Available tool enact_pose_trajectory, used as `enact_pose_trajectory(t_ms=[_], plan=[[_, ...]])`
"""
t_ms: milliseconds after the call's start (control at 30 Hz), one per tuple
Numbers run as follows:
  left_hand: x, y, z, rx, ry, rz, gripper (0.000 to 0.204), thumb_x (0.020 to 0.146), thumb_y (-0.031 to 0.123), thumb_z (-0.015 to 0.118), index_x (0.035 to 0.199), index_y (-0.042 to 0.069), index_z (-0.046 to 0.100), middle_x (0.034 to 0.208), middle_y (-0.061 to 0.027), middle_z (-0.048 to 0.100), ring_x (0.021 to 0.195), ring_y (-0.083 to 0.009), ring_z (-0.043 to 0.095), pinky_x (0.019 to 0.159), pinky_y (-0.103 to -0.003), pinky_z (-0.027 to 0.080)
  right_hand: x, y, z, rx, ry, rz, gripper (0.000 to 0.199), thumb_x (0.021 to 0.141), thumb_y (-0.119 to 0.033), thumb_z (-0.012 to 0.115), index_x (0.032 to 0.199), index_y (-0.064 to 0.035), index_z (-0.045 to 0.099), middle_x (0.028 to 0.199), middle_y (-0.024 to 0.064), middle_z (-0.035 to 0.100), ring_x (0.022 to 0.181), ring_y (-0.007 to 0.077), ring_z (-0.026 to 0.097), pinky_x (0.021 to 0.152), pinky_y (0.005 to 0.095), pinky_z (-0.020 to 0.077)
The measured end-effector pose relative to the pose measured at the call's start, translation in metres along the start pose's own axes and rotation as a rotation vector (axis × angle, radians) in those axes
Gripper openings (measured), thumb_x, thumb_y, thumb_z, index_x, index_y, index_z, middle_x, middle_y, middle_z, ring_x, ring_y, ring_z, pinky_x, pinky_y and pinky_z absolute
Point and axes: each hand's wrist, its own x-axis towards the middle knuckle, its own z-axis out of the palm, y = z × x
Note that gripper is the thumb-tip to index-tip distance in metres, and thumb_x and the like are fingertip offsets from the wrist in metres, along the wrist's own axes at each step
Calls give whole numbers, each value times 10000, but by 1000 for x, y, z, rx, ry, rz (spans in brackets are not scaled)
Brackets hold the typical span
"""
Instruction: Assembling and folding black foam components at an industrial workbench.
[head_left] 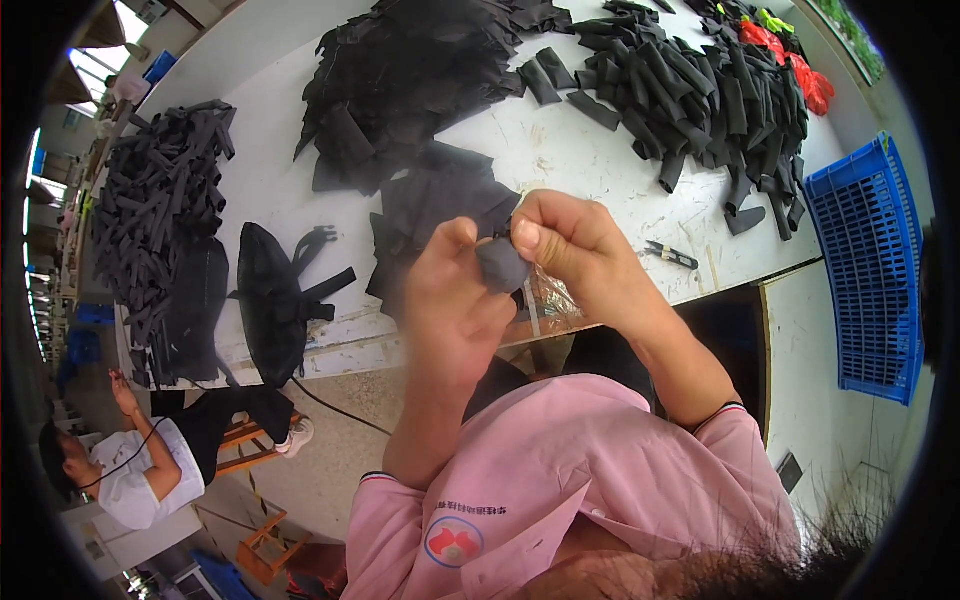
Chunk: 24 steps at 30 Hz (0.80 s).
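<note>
Black fabric is pinched between your two hands: the left hand (455, 300) grips the small dark piece (500, 265) from below with the thumb up, and the right hand (570, 245) closes on its top edge with thumb and forefinger, so both hands are together and clamped on the same piece, held in the air just above the near edge of the counter (590, 165). Your fingertips hide most of the piece, so I cannot tell whether you have one layer or two. If the pinch slackens, I judge the piece could drop past the counter's edge to the floor, since you hold it right over that edge. Clear wrapping (552, 298) lies crumpled on the counter just under your right hand and could catch on the piece. A pair of snips (672, 255) lies on the counter to the right of your hands, near enough that your wrist might knock it off. Beyond your hands on the counter sits a stack of flat pieces (440, 195), with a heap of strips (700, 90) further right and another heap (160, 200) far left; setting the piece down carelessly could mix it into the wrong one.
</note>
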Motion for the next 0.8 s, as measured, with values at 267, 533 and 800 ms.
enact_pose_trajectory(t_ms=[267,533,800], plan=[[27,-11,-50,-459,-23,-330,219,919,91,457,1103,-21,503,777,-56,577,352,-26,283,346,-175,193,22,46,-25,217,-132,355,260,898,-285,577,770,-59,572,645,-66,421,560,26,335,485,166,263],[18,-35,-79,1212,319,240,450,830,85,653,1222,-30,463,977,-56,573,704,-47,505,620,-169,438,7,112,-27,196,-156,294,302,913,-336,546,824,-48,564,683,-30,450,585,45,381,500,187,324],[22,-20,-37,779,108,567,136,889,52,531,999,-15,575,948,-94,617,873,-153,553,830,-293,427,-4,56,-20,-866,121,-502,364,773,-379,627,868,-30,597,766,104,561,757,270,556,624,357,463]])
